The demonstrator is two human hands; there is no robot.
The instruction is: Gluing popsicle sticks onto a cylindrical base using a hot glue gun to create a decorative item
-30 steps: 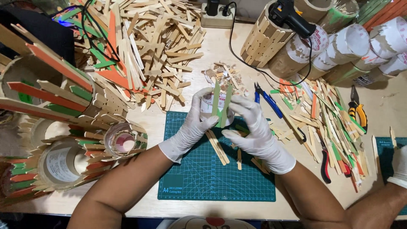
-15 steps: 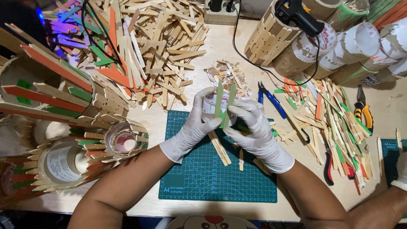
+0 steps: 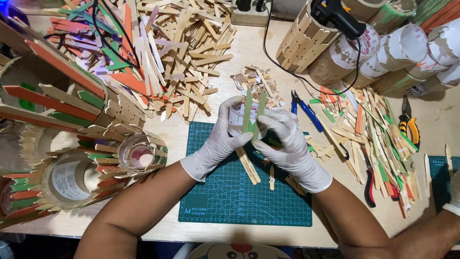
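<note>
Both my hands wear white gloves and meet over the green cutting mat (image 3: pixel 230 196). My left hand (image 3: pixel 218 141) cups a short cardboard tube (image 3: pixel 236 119) from the left. My right hand (image 3: pixel 287 144) presses two green pointed craft sticks (image 3: pixel 253 112) upright against the tube's side with thumb and fingers. A few plain wooden sticks (image 3: pixel 249 165) lie on the mat just under my hands.
A big heap of plain and coloured sticks (image 3: pixel 158 52) fills the back left. Stick-covered tubes (image 3: pixel 72 144) stand at left. Cardboard tubes and a black glue gun (image 3: pixel 338 17) sit back right. Blue pliers (image 3: pixel 306 110), red pliers (image 3: pixel 370 184), yellow pliers (image 3: pixel 409 127) and cut sticks lie right. Another person's gloved hand (image 3: pixel 453 192) is at the right edge.
My hands have stayed over the mat; the tube and green sticks have shifted slightly, with my right fingers settling more firmly against the sticks.
</note>
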